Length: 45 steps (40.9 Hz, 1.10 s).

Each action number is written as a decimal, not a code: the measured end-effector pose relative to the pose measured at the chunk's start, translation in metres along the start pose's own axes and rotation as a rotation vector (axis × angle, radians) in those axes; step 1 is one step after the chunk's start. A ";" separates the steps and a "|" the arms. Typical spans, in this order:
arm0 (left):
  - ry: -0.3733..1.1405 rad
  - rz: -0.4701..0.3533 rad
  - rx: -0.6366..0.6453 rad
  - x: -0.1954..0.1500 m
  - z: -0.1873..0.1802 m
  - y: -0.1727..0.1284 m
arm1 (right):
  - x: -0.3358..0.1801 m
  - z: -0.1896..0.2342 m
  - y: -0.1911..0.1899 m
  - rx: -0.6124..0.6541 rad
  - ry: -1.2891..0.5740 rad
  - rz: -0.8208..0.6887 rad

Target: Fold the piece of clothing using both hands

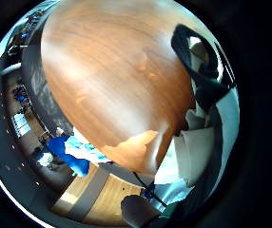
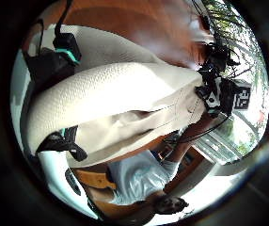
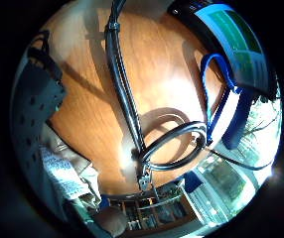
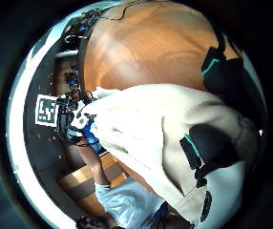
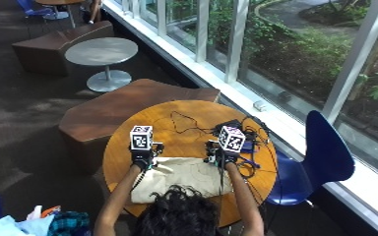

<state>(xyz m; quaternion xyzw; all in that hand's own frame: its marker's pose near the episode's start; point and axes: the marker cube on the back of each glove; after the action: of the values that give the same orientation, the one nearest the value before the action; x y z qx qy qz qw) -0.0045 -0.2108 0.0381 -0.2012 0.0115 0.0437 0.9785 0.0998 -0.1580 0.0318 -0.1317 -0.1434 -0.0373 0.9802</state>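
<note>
On the round wooden table (image 5: 182,110) a cream piece of clothing (image 5: 176,179) lies near the edge closest to the person, spread fairly flat, its near part hidden behind the person's head in the outside view. The left hand (image 5: 141,158) sits at the garment's far left corner and the right hand (image 5: 219,156) at its far right corner, both on the cloth's far edge. In the thumb-side palm views the cream fabric (image 2: 125,103) arches up close to each palm as a raised roll, with black gloved fingers (image 4: 213,145) curled over it, so each hand appears to be pinching the far edge of the cloth and lifting it off the table. The garment already looks like a compact rectangle rather than a spread-out shape, which suggests some folding may be done, though I cannot tell how many layers lie there. What seems in hand is a fold of the far edge toward the person, begun but not laid down; pressing it flat and any final halving look to be left. A tangle of black cables (image 5: 241,142) and a blue strap (image 3: 216,94) lie on the table just beyond the right hand, apart from the cloth.
</note>
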 end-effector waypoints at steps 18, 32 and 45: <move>-0.252 0.020 0.770 0.028 0.053 0.057 | 0.031 0.050 0.132 0.364 -0.184 0.485; -0.107 0.025 0.302 0.027 0.104 0.035 | 0.027 0.085 0.123 0.290 -0.166 0.539; -0.114 0.077 0.256 0.073 0.106 0.016 | 0.067 0.041 0.115 0.315 -0.305 0.544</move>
<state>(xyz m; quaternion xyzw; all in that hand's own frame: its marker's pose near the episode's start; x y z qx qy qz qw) 0.0669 -0.1486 0.1260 -0.0715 -0.0309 0.0906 0.9928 0.1653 -0.0390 0.0609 -0.0161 -0.2520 0.2682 0.9297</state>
